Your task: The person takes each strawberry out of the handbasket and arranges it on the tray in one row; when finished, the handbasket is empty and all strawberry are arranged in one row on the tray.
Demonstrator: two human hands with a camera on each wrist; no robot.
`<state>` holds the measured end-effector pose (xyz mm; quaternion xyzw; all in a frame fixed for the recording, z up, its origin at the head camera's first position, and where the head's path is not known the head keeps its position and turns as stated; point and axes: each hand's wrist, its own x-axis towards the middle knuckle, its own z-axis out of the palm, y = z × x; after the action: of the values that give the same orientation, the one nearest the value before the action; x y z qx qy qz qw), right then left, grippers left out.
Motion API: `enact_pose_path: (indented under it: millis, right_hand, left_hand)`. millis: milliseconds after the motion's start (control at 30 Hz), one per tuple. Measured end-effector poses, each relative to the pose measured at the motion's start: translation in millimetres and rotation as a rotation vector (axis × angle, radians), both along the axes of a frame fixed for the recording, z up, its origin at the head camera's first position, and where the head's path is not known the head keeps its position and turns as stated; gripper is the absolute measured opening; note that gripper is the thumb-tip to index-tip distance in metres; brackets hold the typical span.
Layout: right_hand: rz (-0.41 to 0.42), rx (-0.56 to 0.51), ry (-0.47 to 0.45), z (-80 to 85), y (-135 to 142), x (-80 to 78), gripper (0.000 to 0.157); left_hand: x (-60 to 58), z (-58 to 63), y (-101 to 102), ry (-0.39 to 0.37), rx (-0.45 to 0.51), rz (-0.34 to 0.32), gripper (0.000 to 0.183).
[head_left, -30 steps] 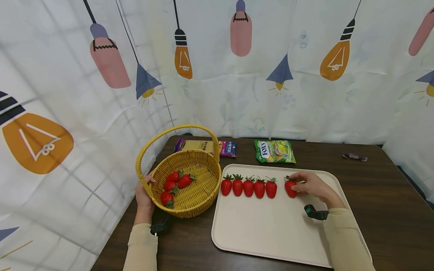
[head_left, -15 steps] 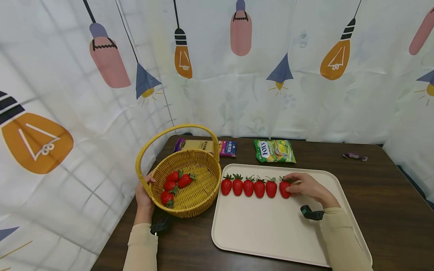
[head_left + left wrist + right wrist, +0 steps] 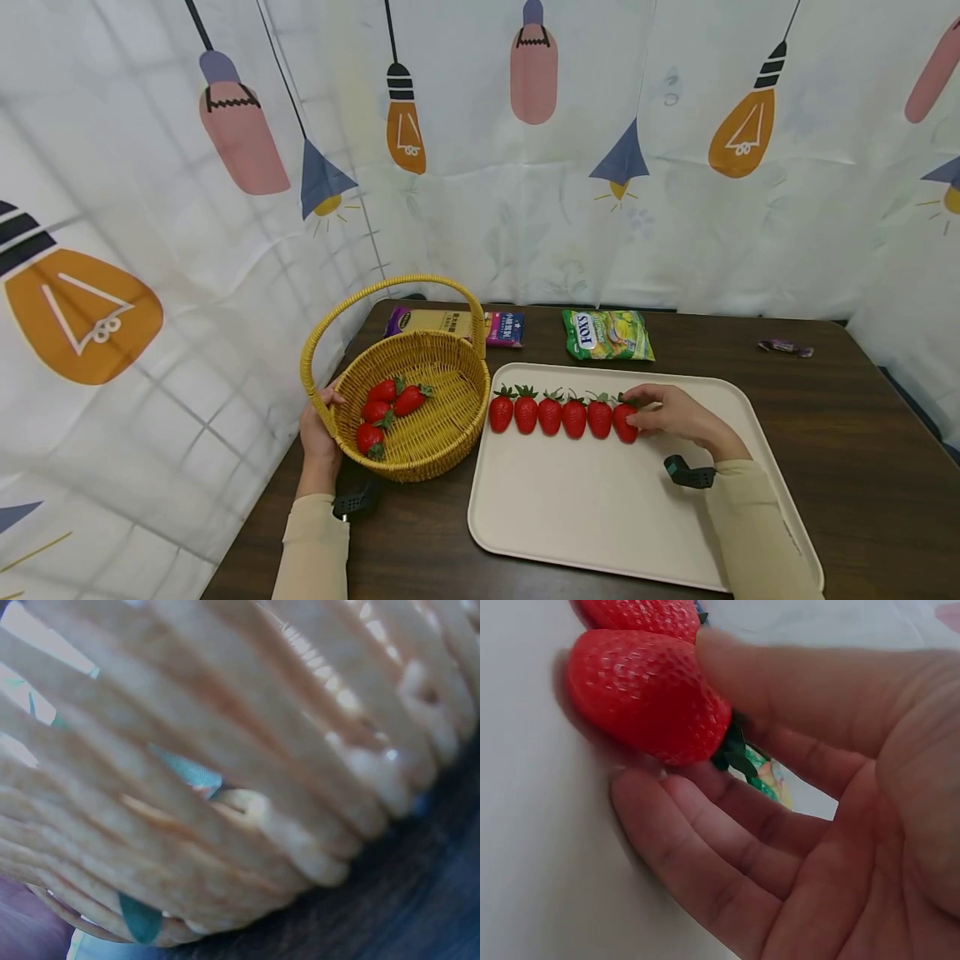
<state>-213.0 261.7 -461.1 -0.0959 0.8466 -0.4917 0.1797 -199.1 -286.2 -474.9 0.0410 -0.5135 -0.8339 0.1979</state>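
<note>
Left hand (image 3: 318, 433) gripping, right hand (image 3: 678, 412) pinching between thumb (image 3: 787, 686) and fingers (image 3: 705, 840), forearms (image 3: 312, 542) well apart, both extended forward

The basket (image 3: 202, 862) is blurred and cropped in the left wrist view. Its handle (image 3: 423, 277) partly hides the purple-and-gold packet (image 3: 435, 321).
</note>
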Motion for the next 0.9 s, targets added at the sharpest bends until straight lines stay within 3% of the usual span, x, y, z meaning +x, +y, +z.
enact_pose_path:
  millis: [267,533,700,900]
  right_hand:
    - [-0.033,0.005,0.04,0.4,9,0.0,0.043]
    - [-0.118,0.001,0.079,3.9,17,0.9,0.045]
    - [-0.1,-0.037,0.084,2.2,14,-1.6,0.043]
    - [-0.101,0.001,0.104,1.6,7,-3.5,0.039]
  left_hand:
    - [-0.3,-0.1,0,-0.009,0.0,-0.001,0.036]
    - [-0.8,-1.0,-2,0.023,-0.007,-0.025,0.035]
    - [-1.0,-1.7,-2,0.032,-0.002,-0.028,0.034]
    - [-1.5,-2.8,-2,0.019,0.003,-0.022,0.034]
